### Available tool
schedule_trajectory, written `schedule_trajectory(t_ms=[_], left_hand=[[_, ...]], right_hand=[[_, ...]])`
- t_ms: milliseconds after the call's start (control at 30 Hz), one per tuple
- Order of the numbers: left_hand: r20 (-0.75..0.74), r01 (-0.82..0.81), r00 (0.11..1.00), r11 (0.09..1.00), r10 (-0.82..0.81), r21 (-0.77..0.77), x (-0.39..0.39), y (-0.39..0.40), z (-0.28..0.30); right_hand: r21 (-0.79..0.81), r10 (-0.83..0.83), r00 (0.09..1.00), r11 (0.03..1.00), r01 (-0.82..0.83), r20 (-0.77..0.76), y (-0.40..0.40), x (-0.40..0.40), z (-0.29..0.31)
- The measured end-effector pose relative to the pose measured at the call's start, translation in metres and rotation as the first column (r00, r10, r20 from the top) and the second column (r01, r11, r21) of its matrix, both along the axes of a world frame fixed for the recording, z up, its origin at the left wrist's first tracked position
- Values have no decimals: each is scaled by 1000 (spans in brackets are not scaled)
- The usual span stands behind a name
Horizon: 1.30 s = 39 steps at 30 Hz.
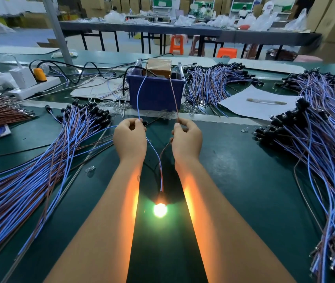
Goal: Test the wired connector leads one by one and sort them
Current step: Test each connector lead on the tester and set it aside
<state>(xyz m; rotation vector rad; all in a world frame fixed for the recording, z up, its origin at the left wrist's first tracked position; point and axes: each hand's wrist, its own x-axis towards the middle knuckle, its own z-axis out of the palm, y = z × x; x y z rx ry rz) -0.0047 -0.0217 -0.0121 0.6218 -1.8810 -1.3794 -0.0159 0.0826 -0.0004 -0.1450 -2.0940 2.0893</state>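
Bulb lit at lower centre, the lead under test [158,160] runs up between the forearms to both hands, left hand [130,137] pinching its blue wire, right hand [187,139] its brown, sorted piles [39,160] waiting either side

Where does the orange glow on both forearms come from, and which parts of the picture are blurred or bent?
Head view: the lit bulb between the forearms is overexposed and casts the glow; the background tables are blurred; the wide lens bends the edges; the left hand and right hand are sharp.
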Motion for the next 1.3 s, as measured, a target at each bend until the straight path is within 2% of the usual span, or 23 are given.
schedule_trajectory(t_ms=[167, 300, 400, 667, 833, 1000, 1167, 1300], left_hand=[[-5, 32, 999, 999, -32, 10, 2, 2, 2], [40, 214, 977, 970, -211, -117, 6, 12, 5], [24, 291, 957, 954, -290, -68, 5, 15, 6], [-7, 257, 966, 961, -258, 99, 1, 8, 5], [-74, 231, 972, 961, -222, 151, 3, 3, 6], [-115, 200, 977, 955, -178, 219, 4, 1, 7], [-175, 173, 977, 923, -118, 345, 8, -2, 12], [-246, 219, 962, 861, -114, 459, 11, -3, 17]], right_hand=[[37, 24, 999, 999, -22, -31, -1, -1, -3], [198, 138, 983, 974, -112, -122, -4, 1, -5], [235, 214, 967, 955, -178, -135, -6, 1, -7], [278, 330, 930, 920, -278, -160, -10, -1, -12], [70, 426, 882, 905, -421, -203, -6, 0, -7], [294, 490, 845, 857, -423, -216, -3, 2, -10], [164, 547, 781, 837, -523, -301, -2, 5, -7], [142, 610, 745, 790, -596, -270, -2, 7, -5]])
